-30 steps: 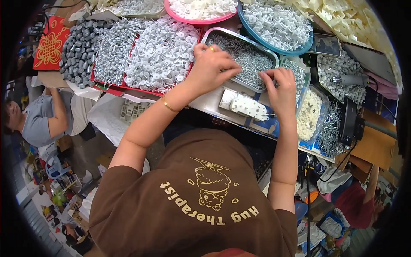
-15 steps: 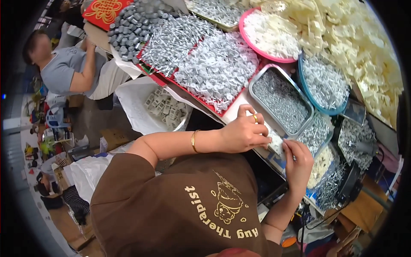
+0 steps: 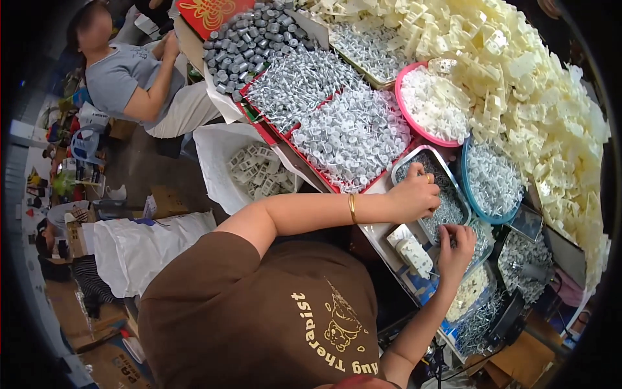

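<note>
My left hand (image 3: 413,194), with a gold bracelet at the wrist and a ring, reaches over a metal tray (image 3: 393,170) of small grey screws. Its fingers are closed together; anything between them is too small to make out. At the tray's near right corner is my right hand (image 3: 455,249), thumb and fingertips drawn into a pinch, its contents hidden. Below and between the hands, a white plastic part (image 3: 413,254) with small holes lies on the work surface, apart from both hands.
Beyond the tray stand a pink basin (image 3: 400,107) of white parts, a teal basin (image 3: 468,188) of screws and red boxes (image 3: 327,183) of metal pins and plugs. Cream plastic pieces (image 3: 518,78) are heaped at far right. A white sack (image 3: 210,159) holds switch-like parts. Someone (image 3: 129,81) sits at far left.
Both hands have left the white part on the work surface and moved up to the screw tray, the left one now over it. The whole view has shifted.
</note>
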`<state>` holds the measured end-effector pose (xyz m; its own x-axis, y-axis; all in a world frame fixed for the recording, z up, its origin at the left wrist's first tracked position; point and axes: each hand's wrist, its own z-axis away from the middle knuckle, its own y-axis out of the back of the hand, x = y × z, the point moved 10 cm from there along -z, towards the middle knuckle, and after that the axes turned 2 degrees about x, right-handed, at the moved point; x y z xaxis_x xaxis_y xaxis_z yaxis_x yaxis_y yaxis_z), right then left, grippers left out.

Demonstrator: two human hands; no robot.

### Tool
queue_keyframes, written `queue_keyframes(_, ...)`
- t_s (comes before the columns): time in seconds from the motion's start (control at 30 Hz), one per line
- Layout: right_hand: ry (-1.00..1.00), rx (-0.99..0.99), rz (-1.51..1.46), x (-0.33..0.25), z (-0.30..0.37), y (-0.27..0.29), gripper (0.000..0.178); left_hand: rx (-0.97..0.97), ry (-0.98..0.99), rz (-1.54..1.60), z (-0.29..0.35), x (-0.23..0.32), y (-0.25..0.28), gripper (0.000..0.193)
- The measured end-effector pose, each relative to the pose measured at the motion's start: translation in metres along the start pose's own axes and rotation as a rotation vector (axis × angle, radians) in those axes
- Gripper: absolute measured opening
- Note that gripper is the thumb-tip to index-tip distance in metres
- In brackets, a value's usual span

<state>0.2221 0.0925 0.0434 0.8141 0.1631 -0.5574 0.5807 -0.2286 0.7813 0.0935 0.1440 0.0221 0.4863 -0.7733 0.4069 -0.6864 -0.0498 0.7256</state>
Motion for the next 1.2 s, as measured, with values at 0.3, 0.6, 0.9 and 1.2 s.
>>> queue_keyframes(0.3,-0.229,0.107,-0.234,0.032,0.006,0.012,0.008,0.141,0.088,0.279,0.002,-0.001,0.029,0.009)
queue_keyframes(0.6,-0.33,0.086,-0.352,0.012,0.026,0.037,0.009,0.032,-0.207,0.262,0.027,0.095,0.05,0.025)
queue_keyframes(0.9,-0.309,0.105,0.016,-0.001,0.083,0.03,0.012,0.117,-0.218,0.271,0.052,0.093,0.03,0.008)
queue_keyframes(1.2,-0.376,0.327,-0.105,0.005,0.077,0.068,0.016,0.047,-0.122,0.071,0.008,0.078,0.074,0.019)
